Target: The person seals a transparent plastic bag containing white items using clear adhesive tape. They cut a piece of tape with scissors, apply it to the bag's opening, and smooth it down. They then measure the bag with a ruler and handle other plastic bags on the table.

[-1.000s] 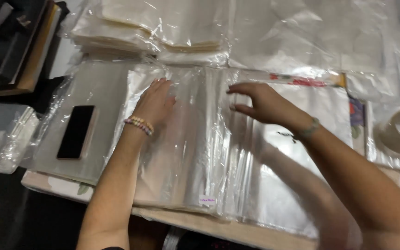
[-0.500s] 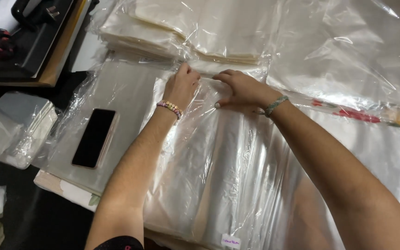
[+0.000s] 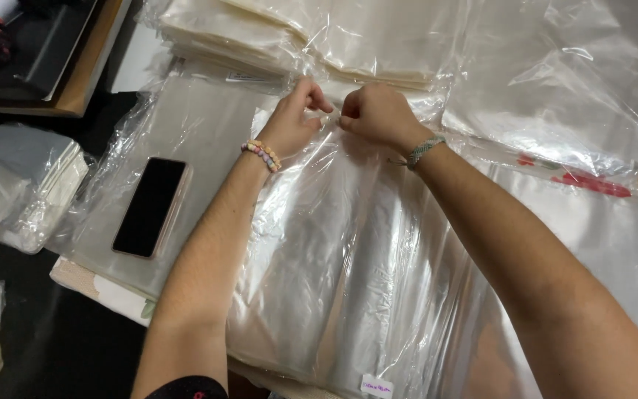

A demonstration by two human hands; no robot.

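Centrally, hands point(image 3: 337, 118) on clear bag point(image 3: 348, 251)

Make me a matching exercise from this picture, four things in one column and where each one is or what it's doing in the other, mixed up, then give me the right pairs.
1. left hand
2. phone
3. woven wristband
4. stack of folded bags

A. lying flat, screen dark, left of the forearm
B. piled at the far edge of the table
C. pinching the top edge of the clear bag
D. worn on the right wrist

Pairs: 1-C, 2-A, 3-D, 4-B
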